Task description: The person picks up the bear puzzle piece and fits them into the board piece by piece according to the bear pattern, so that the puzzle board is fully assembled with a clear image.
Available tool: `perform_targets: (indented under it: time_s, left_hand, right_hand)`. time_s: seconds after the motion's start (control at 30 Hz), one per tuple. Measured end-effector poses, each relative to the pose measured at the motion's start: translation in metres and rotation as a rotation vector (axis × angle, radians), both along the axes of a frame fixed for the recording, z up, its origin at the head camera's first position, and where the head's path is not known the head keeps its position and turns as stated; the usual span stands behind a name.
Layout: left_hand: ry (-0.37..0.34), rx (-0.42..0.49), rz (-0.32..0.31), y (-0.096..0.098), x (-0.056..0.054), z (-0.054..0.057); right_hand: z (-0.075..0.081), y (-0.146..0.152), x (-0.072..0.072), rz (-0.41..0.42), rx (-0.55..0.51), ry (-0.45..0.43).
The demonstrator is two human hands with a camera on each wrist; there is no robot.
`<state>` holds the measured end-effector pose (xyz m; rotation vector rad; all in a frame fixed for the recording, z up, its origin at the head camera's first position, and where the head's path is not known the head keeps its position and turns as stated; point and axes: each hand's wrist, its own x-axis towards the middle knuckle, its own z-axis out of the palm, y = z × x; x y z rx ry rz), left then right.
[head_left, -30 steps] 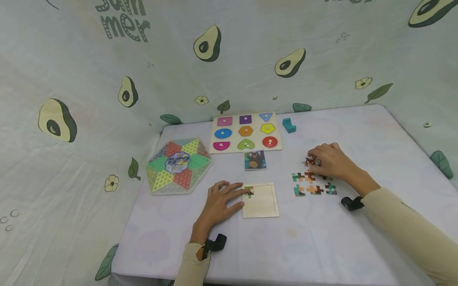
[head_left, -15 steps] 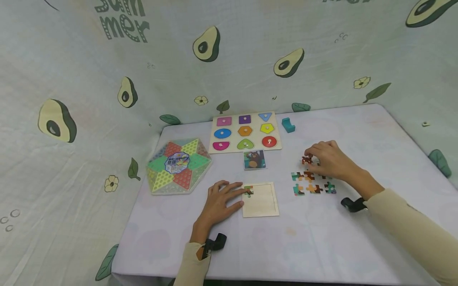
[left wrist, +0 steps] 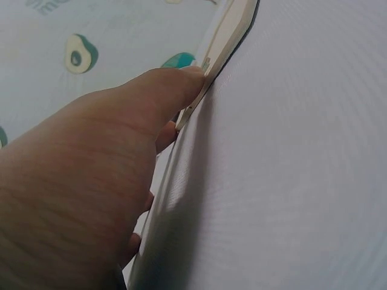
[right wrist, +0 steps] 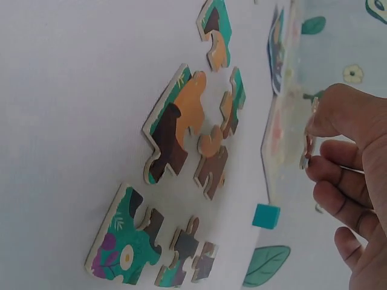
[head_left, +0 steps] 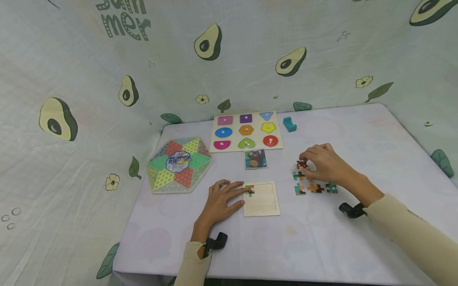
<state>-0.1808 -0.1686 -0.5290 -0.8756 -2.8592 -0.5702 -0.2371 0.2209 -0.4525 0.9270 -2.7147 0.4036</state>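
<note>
My left hand (head_left: pixel 220 202) lies at the left side of a square wooden puzzle tray (head_left: pixel 262 207), fingers extended. Its index finger touches a green-and-brown piece in the tray's upper left corner. In the left wrist view the thumb rests on the tray edge (left wrist: pixel 234 30). Over to the right, my right hand (head_left: pixel 329 166) pinches a brown jigsaw piece (head_left: pixel 301 164) between thumb and fingers. The right wrist view shows that piece (right wrist: pixel 308 144) edge-on, held above the table. Several loose jigsaw pieces (right wrist: pixel 127 241) lie below it in rows, partly hidden by the hand in the head view.
Behind the tray lies a bear picture card (head_left: pixel 255 159). Farther back is a shape board (head_left: pixel 234 137) with colored knobbed shapes, and a teal block (head_left: pixel 290 124) beside it. A hexagonal star-patterned game board (head_left: pixel 179 166) sits at the left. Avocado-print cloth hangs behind the table.
My right hand has lifted the brown jigsaw piece and shifted it left, above the left end of the rows. The left hand has stayed in place on the tray.
</note>
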Motion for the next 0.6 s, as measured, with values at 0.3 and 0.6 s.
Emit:
perform_targets:
  time_s: [0.3, 0.6]
  left_hand:
    - [0.007, 0.052, -0.028, 0.001, 0.0, 0.002]
    - [-0.014, 0.025, -0.02, 0.001, 0.001, 0.003]
  right_hand:
    - [-0.004, -0.008, 0.006, 0.056, -0.034, 0.034]
    - [-0.003, -0.014, 0.011, 0.1, -0.06, 0.062]
